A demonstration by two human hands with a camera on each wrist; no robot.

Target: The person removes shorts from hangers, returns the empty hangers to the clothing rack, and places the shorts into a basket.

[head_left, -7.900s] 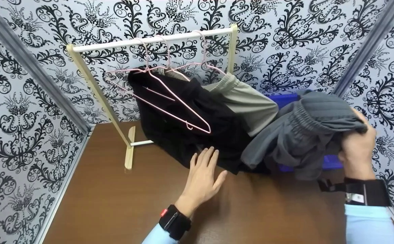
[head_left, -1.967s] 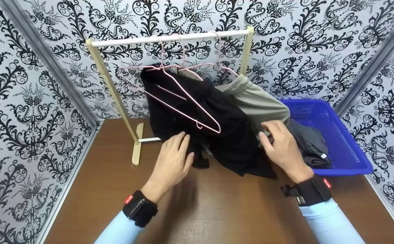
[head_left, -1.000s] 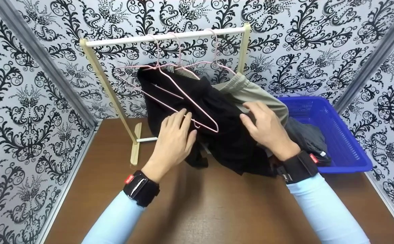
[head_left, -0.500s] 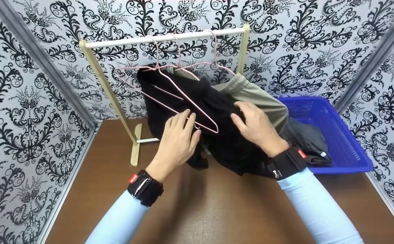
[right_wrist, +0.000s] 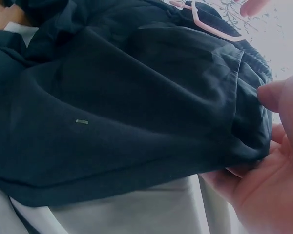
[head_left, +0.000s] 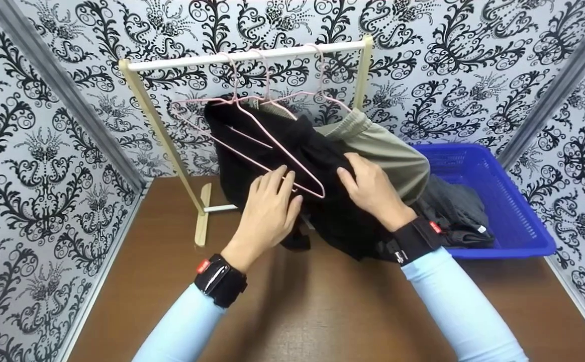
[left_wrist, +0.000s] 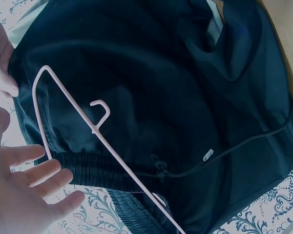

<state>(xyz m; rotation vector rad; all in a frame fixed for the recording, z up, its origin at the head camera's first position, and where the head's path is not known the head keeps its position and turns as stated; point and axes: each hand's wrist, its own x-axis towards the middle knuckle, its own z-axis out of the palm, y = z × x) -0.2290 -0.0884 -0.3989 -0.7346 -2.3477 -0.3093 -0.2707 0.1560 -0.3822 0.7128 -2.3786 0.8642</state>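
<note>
Black shorts (head_left: 252,186) with an elastic waistband hang askew on a pink hanger (head_left: 292,160). The thumb and fingers of my right hand (head_left: 373,188) pinch their right edge; in the right wrist view the hand (right_wrist: 278,180) has its thumb in front and fingers behind the cloth. My left hand (head_left: 267,211) lies over the lower bar of the hanger, fingers loosely extended. In the left wrist view, that hand (left_wrist: 24,190) is beside the waistband, gripping nothing; the hanger's small hook (left_wrist: 103,111) and a drawstring (left_wrist: 244,141) show against the black cloth.
The hanger hangs from the white rail (head_left: 182,62) of a wooden-ended rack, beside two more pink hangers. Beige shorts (head_left: 393,151) hang behind the black ones. At right, a blue basket (head_left: 516,201) holds dark grey clothing (head_left: 458,211). Patterned walls enclose the brown table (head_left: 322,317).
The grey garment from my right hand now lies in the basket. My right hand has moved left onto the black shorts' edge. My left hand has come up to the hanger's lower bar.
</note>
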